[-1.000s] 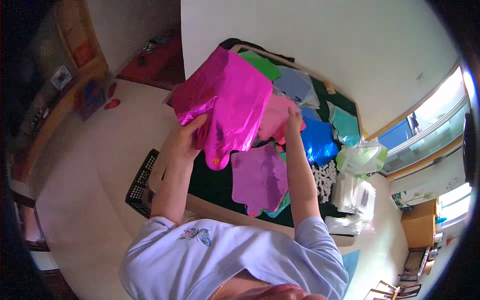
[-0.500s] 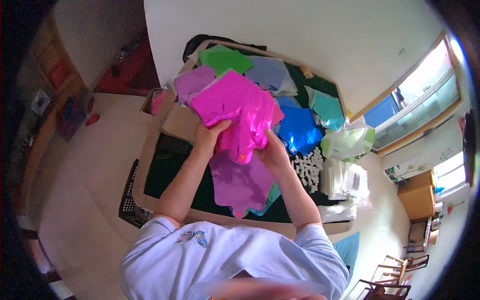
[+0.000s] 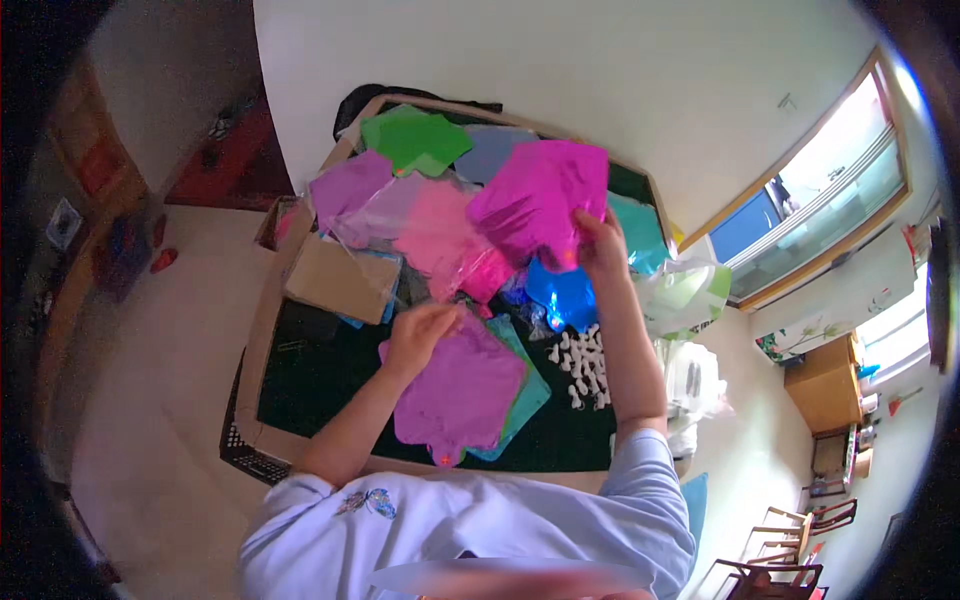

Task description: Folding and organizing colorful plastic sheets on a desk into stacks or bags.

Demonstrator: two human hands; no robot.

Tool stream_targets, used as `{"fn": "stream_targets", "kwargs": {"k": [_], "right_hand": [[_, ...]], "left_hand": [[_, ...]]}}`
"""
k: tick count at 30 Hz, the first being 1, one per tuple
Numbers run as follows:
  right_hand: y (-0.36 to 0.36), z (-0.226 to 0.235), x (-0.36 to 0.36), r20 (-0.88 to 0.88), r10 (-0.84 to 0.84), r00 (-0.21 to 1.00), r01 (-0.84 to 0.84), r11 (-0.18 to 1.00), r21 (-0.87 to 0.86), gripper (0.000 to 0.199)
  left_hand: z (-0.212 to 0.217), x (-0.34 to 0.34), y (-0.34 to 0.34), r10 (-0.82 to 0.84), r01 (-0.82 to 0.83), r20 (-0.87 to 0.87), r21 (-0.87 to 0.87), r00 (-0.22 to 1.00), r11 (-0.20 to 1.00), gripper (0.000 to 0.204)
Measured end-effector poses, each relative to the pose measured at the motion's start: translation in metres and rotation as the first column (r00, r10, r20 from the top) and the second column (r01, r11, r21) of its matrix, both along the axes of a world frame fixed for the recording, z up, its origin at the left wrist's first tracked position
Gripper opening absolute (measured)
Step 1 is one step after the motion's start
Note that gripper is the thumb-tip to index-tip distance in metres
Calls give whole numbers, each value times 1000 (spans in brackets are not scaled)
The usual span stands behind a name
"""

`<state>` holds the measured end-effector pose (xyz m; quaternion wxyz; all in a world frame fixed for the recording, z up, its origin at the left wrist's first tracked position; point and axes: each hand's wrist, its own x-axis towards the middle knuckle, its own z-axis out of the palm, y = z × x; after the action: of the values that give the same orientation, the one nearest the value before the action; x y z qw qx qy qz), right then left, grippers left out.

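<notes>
My right hand grips a flat stack of shiny magenta foil balloons by its edge, over the table's far right part. My left hand hovers at the top of a flat purple foil balloon, its fingers pinched together; whether anything thin is in them, I cannot make out. Beneath the purple one lies a teal foil balloon, partly covered. Pink foil balloons in clear film lie between my hands and the far edge. Blue foil balloons sit below the magenta stack.
Green, lilac and teal foil piles line the table's far side. A cardboard piece lies at left. Small white plastic parts and white bags are at right. A raised rim borders the table.
The magenta stack has moved from between both hands to the far right, now in my right hand alone. My left hand has let go of it, uncovering the pink balloons and cardboard.
</notes>
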<state>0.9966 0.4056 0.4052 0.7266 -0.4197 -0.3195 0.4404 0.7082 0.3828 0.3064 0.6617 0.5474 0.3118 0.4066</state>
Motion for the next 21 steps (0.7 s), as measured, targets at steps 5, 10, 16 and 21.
{"fn": "stream_targets", "kwargs": {"k": [5, 10, 16, 21], "right_hand": [[86, 8, 149, 48, -192, 980, 190, 981, 48, 25], [165, -51, 226, -152, -82, 985, 107, 980, 167, 22], [220, -235, 377, 201, -584, 786, 618, 748, -242, 26], [273, -258, 401, 529, -636, 562, 751, 660, -3, 24]], "left_hand": [[-7, 30, 3, 326, -246, -158, 384, 932, 890, 14], [-6, 43, 16, 391, -269, -208, 445, 896, 854, 12], [-35, 104, 67, 307, -182, -271, 401, 912, 898, 11], [-55, 119, 86, 338, -199, -326, 393, 883, 898, 12]]}}
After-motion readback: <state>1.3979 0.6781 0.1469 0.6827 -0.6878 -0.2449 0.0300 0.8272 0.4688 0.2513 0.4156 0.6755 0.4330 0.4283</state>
